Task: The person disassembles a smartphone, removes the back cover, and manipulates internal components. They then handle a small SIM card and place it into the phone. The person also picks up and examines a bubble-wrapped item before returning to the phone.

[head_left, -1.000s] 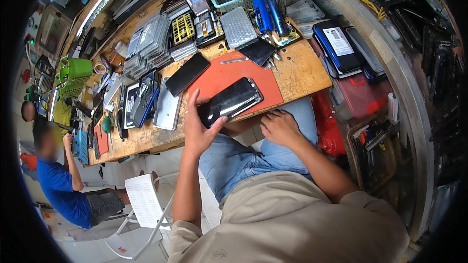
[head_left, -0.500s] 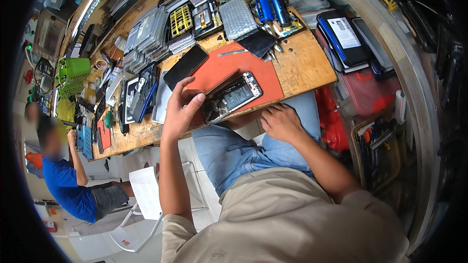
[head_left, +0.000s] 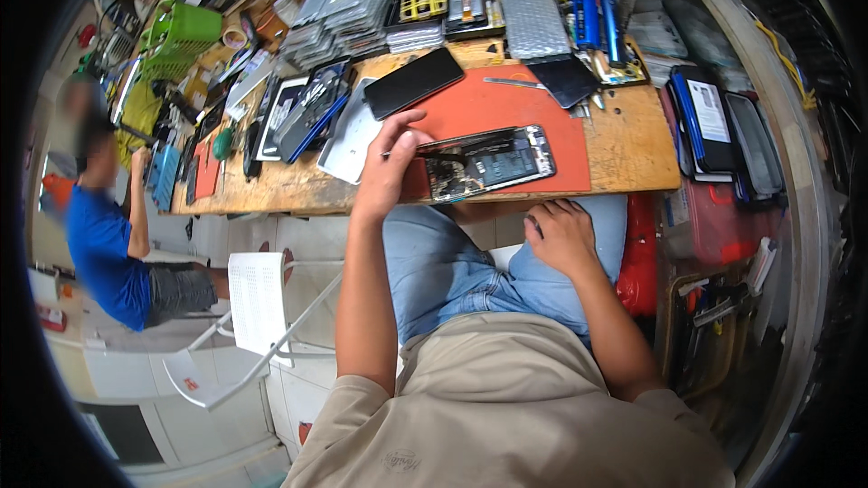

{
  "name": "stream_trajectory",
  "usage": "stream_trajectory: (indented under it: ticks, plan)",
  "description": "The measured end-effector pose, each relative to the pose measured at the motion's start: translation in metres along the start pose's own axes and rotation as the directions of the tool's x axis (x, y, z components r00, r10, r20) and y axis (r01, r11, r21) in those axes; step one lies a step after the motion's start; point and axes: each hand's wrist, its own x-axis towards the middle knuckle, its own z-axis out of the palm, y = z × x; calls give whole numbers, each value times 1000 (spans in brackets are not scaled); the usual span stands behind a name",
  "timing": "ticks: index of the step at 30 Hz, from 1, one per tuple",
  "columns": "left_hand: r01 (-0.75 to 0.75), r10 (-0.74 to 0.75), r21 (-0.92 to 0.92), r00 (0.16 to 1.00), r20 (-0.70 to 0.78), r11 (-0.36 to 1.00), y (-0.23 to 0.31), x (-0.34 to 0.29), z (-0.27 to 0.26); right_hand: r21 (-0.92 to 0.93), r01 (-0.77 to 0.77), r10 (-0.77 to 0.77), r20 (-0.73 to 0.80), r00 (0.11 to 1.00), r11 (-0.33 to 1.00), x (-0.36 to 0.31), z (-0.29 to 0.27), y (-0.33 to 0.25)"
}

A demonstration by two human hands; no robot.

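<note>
Phone (head_left: 502, 167), opened to bare its inner parts, lies across the near edge of the orange mat (head_left: 502, 108), its lower left corner reaching the front edge of the table (head_left: 637, 149). Its long axis runs left to right along the mat's near side, the right end tipped slightly toward the mat's far side. A thin dark screen panel (head_left: 468, 141) stands raised along the phone's far long side, seen almost edge-on.

The left hand (head_left: 384, 167) is the nearer one, at the mat's left near corner. Its fingers appear pinched on the panel's left end, though the contact is partly hidden; the phone's body extends rightward from them, over the mat. The right hand (head_left: 565, 230) rests on the person's thigh, off the mat's near side and apart from the phone, its fingers loosely curled; whether they hold anything, I cannot tell.

A dark handset (head_left: 413, 83) lies over the mat's far left corner, a slim metal tool (head_left: 514, 83) along its far edge, and a dark glass panel (head_left: 565, 79) at its far right corner.
</note>
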Motion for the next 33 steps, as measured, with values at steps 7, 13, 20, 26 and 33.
stream_trajectory:
  ticks: [7, 13, 20, 26, 33]
  plan:
    - [-21, 19, 87, 1000, 24, 996, 4, -1, 0, -5, 3, -3, 10, 1000, 1000, 1, 0, 0]
    - [-17, 20, -62, 999, 44, 998, -3, -2, -5, 2, -4, 4, 15, 1000, 1000, 1, 2, 0]
    - [-78, 91, -142, 992, 90, 987, -7, -3, -18, -22, 41, -42, -54, 998, 999, -1, 3, 1]
    - [-15, 35, -142, 989, 140, 990, -5, -7, -22, -12, 32, -33, -52, 998, 999, 0, 2, -1]
    - [-7, 25, -126, 990, 140, 992, -5, -9, -23, -14, 10, -9, 11, 1000, 1000, 0, 2, -1]
